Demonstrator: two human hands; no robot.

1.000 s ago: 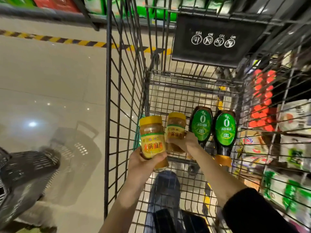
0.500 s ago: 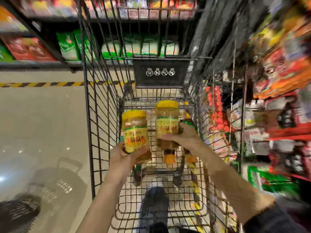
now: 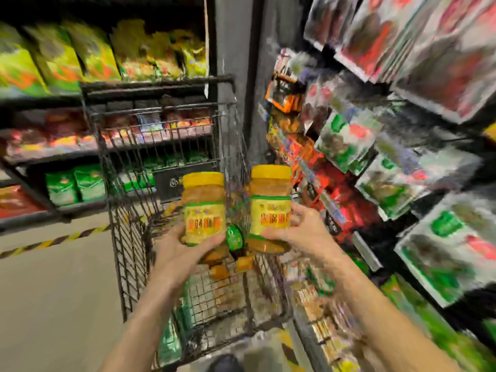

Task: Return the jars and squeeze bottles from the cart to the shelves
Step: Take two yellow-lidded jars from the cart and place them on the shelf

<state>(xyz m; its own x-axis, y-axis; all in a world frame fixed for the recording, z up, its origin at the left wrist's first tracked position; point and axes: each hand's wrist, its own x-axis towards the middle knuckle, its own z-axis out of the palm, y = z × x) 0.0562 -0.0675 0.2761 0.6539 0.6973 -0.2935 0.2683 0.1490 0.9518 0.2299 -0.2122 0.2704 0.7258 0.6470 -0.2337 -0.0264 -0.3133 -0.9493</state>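
Observation:
Two yellow-lidded jars of brown paste are held upright above the wire cart [image 3: 118,237]. My left hand [image 3: 177,251] grips the left jar [image 3: 204,208] from below. The right jar [image 3: 271,200] sits in my right hand [image 3: 300,234], fingers wrapped around its label. Between and below the jars, a green-labelled squeeze bottle [image 3: 234,237] shows inside the cart, with orange caps [image 3: 243,263] near it. The picture is blurred by motion.
Shelves packed with bagged goods rise close on the right [image 3: 402,162]. More shelves with green and red packets stand beyond the cart on the left [image 3: 67,183]. A dark pillar [image 3: 236,49] stands behind the cart. A yellow-black floor stripe [image 3: 53,241] runs at left.
Both jars have risen out of the cart and spread apart. The view has swung up and to the right, bringing the right-hand shelves close.

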